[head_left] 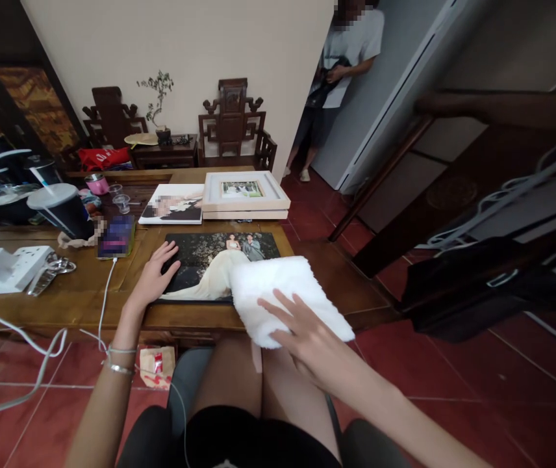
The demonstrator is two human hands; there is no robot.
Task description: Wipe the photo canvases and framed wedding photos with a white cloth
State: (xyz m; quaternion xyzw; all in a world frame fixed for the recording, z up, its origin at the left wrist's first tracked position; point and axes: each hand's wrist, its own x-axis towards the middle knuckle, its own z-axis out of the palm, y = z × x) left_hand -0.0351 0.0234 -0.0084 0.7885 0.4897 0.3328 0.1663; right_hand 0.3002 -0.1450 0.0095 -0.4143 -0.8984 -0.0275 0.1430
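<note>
A dark photo panel [190,257] with a couple in wedding clothes lies flat near the table's front edge. My left hand [156,276] rests on its left side, fingers stretched out and slightly apart. Over the panel's lower right part lies a fluffy white cloth [288,279], which reaches past the table edge above my lap. Spread on top of this cloth are the fingers of my right hand [302,331]. The cloth hides the panel's lower right corner.
Behind the panel are a white-framed picture [273,195] and a photo print [190,211]. Leftward stand a cabled phone [116,237], a lidded cup [66,211] and a power strip [29,266]. A wooden chair [477,104] is at right; a person [351,45] stands by the doorway.
</note>
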